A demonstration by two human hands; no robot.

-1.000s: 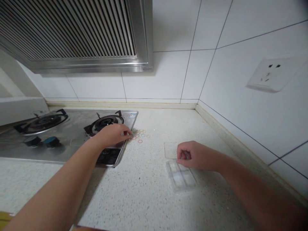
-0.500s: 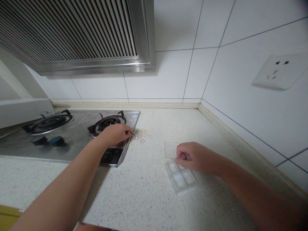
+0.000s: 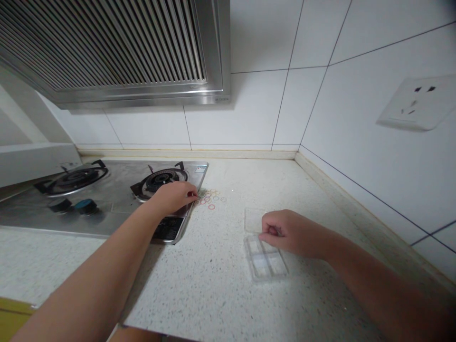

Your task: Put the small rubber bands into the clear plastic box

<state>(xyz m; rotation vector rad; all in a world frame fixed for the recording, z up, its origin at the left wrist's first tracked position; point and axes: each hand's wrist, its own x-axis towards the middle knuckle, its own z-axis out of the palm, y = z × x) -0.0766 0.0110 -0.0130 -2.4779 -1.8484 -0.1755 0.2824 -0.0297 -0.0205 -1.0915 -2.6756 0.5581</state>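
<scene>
Several thin coloured rings, which look like small rubber bands (image 3: 210,197), lie in a loose pile on the counter beside the stove's right edge. My left hand (image 3: 178,195) reaches over that edge, with thumb and fingertips pinched at the pile's left side; what is between them is too small to make out. A clear plastic box (image 3: 269,263) with several compartments lies with its lid (image 3: 252,219) opened back. Curled at the seam of box and lid, my right hand (image 3: 287,230) grips the box's far edge and covers part of the lid.
The steel gas stove (image 3: 121,204) with two burners and knobs fills the left. Above it hangs a range hood (image 3: 142,97). White tiled walls meet in a corner behind the speckled counter (image 3: 213,294), and a socket (image 3: 413,104) is on the right wall.
The clear box has turned slightly and now sits straighter under my right hand. My left hand has shifted very slightly right at the pile.
</scene>
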